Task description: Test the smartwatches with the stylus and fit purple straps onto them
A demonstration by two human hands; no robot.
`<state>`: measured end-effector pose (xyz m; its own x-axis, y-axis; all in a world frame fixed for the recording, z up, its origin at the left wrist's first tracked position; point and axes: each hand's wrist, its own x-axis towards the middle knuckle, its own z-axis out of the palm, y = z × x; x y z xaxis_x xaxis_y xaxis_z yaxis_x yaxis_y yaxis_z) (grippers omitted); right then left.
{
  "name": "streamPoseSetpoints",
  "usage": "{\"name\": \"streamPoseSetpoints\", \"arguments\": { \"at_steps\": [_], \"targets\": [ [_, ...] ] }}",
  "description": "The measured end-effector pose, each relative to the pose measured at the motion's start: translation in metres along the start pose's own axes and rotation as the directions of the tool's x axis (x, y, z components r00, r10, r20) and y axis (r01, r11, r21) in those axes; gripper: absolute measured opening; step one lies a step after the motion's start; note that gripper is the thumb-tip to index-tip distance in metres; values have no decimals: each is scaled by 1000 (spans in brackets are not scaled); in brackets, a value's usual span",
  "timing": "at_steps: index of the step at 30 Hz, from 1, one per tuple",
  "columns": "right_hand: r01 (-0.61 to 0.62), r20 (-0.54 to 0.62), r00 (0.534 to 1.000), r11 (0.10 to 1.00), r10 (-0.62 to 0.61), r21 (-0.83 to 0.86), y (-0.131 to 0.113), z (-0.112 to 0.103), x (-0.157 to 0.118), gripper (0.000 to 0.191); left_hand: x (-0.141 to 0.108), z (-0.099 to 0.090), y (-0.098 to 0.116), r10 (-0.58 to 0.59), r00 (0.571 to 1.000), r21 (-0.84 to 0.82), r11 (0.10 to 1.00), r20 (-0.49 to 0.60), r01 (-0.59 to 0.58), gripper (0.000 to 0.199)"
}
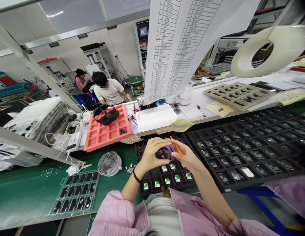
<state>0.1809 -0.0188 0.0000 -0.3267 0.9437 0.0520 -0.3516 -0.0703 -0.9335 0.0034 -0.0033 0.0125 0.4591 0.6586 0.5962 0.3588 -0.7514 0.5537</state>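
1. Your left hand (150,154) curls in a narrow grip around a small watch-like device (167,153) with a purple band, held up just above the trays; a black wristband (136,177) sits on that wrist
2. Your right hand (185,156) is also closed narrowly, its fingers pinching an orange stick (177,146) whose end points up and away from the device, and its fingertips (170,141) meet your left fingers above the device
3. Directly below your hands, a black compartment tray (152,190) holds rows of devices with lit screens, and a larger black tray (243,183) lies just to its right
4. On your left, a small desk fan (109,164) stands on a green mat (26,196) beside a clear tray of dark panels (76,193)
5. Ahead, a coral foam tray (93,144) lies on the bench, and a co-worker in a white T-shirt (109,93) sits well beyond it
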Motion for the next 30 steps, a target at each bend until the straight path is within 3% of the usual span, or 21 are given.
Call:
{"name": "streamPoseSetpoints", "arguments": {
  "at_steps": [9, 11, 14, 16, 19, 25, 30],
  "targets": [
    [91, -41, 994, 988, -97, -125, 1, 6, 4, 50, -3, 1, -2, 12, 999, 22, 1000, -34, -11, 47],
    [150, -93, 982, 976, -166, -156, -2, 2, 3, 46, -3, -1, -1, 30, 998, 23, 999, -53, -29, 49],
    [340, -251, 893, 925, -373, -167, -8, -7, -2, 35, -3, -3, 0, 26, 996, -3, 1000, -81, -27, 50],
    [436, -310, 824, 880, -475, -190, -11, -14, -9, 41, -3, -4, 0, -11, 996, -53, 999, -84, 6, 49],
    [470, -287, 794, 840, -536, -271, -13, -16, -20, 50, -4, -4, 2, -70, 995, -122, 991, -75, 60, 49],
    [517, -192, 781, 787, -595, -336, -14, -3, -25, 50, -4, -2, 7, -88, 993, -146, 986, -74, 77, 50],
    [579, -183, 727, 735, -662, -353, -15, -3, -23, 46, -4, -2, 8, -92, 993, -134, 988, -75, 82, 51]
  ]
}}
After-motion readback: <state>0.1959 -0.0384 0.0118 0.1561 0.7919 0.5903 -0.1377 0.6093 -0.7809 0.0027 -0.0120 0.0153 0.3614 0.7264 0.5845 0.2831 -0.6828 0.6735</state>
